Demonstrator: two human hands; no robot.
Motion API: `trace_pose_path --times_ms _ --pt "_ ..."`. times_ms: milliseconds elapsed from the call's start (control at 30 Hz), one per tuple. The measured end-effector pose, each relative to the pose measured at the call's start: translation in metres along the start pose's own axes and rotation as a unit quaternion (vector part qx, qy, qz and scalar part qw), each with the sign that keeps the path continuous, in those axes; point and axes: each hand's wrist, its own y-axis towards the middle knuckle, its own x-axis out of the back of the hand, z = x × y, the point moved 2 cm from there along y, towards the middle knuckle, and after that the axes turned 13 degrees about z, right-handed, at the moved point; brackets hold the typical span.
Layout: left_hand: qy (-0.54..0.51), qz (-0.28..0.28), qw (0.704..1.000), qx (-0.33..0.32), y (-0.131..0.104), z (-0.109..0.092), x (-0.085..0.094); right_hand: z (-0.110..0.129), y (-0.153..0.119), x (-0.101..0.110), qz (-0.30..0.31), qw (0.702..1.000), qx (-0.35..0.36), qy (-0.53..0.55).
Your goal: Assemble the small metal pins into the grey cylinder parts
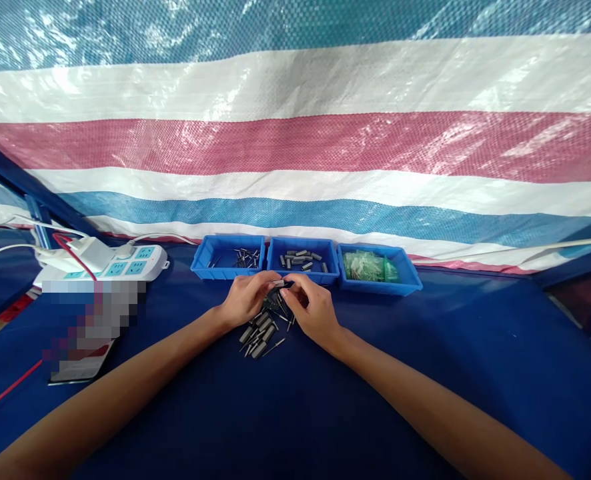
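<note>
L hand [248, 298] & R hand [314, 303] meet at ctr, just in front of the bins, over a loose pile on the blue table [325, 413]. L hand: narrow pinch, thumb & index on a small pale piece [279, 283]. R hand: fingers curled, tips close together at the R end of that piece; can't tell if they grip it too. Piece sits betw. both hands' fingertips, approx. level w/ the front edge of the bins.

Pile under & nearer than the hands: dk grey cylinders [259, 350] mixed w/ thin metal pins [280, 343], lying at odd angles, some touching; upper part partly hidden by fingers.

3 open blue bins in a row behind: L bin [225, 273] has thin pins, mostly R side; mid bin [320, 278] has short grey cylinders, scattered; R bin [380, 288] has crumpled clear/green plastic bags [368, 265].

Far L: white power strip [153, 267] w/ teal socket faces, white plugs [93, 257] in it, red cable [10, 387] running down L. Nearer than the strip, a flat item [83, 367], mostly pixelated, so any print on it is unreadable. Strip markings too small to read.

Back: striped sheet [295, 140], blue/white/red, shiny, w/ creases.
</note>
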Motion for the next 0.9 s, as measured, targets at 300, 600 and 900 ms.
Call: trace_pose_path --times_ms 300,600,900 --pt "-0.01 0.008 1.0 -0.002 -0.0038 0.0041 -0.0016 0.0013 -0.0002 -0.0007 0.029 0.999 0.007 -0.022" --pt "-0.025 0.03 0.999 0.008 -0.0053 0.0048 -0.0022 0.006 -0.0024 0.0021 0.001 0.999 0.023 -0.026" --pt "0.004 0.022 1.0 0.0 0.0029 -0.0021 0.0007 0.0036 -0.0039 0.0047 -0.059 0.998 0.022 -0.001"
